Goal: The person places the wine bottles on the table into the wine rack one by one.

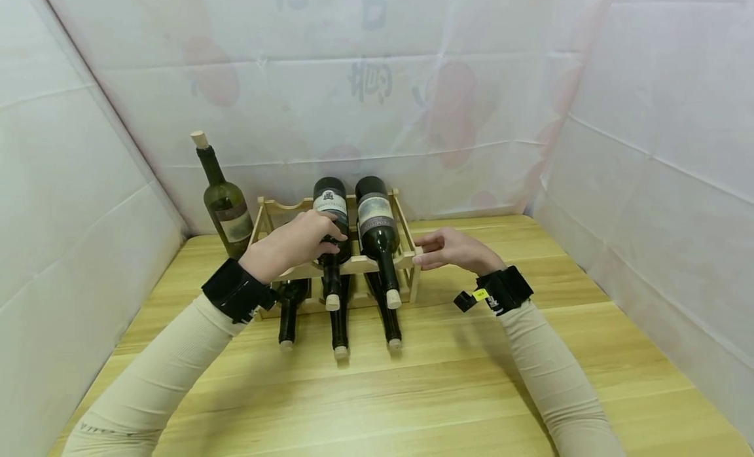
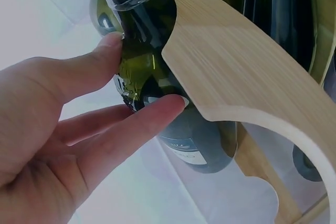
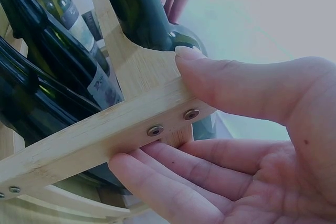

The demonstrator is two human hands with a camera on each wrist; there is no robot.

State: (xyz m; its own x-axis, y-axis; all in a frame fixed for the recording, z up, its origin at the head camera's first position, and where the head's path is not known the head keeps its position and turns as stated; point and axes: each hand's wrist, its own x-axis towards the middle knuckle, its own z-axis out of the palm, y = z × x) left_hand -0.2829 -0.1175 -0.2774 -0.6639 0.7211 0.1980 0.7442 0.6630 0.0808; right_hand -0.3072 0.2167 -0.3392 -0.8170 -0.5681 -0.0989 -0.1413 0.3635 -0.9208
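Near the middle of the table stands a two-tier wooden wine rack (image 1: 360, 266), with two wine bottles lying on its top tier, necks toward me. My left hand (image 1: 292, 244) holds the middle top wine bottle (image 1: 328, 200) from above. In the left wrist view, thumb and fingers lie around that bottle's green shoulder (image 2: 142, 56), beside the rack's curved rail (image 2: 226, 61). My right hand (image 1: 458, 251) grips the rack's right front corner. Its thumb rests on top of the wooden post (image 3: 126, 108), with fingers underneath. The other top bottle (image 1: 376, 211) lies beside it.
Several corked bottles, one a dark bottle (image 1: 287, 316), lie in the lower tier, their necks sticking out in front. A green bottle (image 1: 231, 208) stands upright behind the rack's left side. White printed sheets (image 1: 377, 103) enclose the wooden table (image 1: 365, 404) at back and sides.
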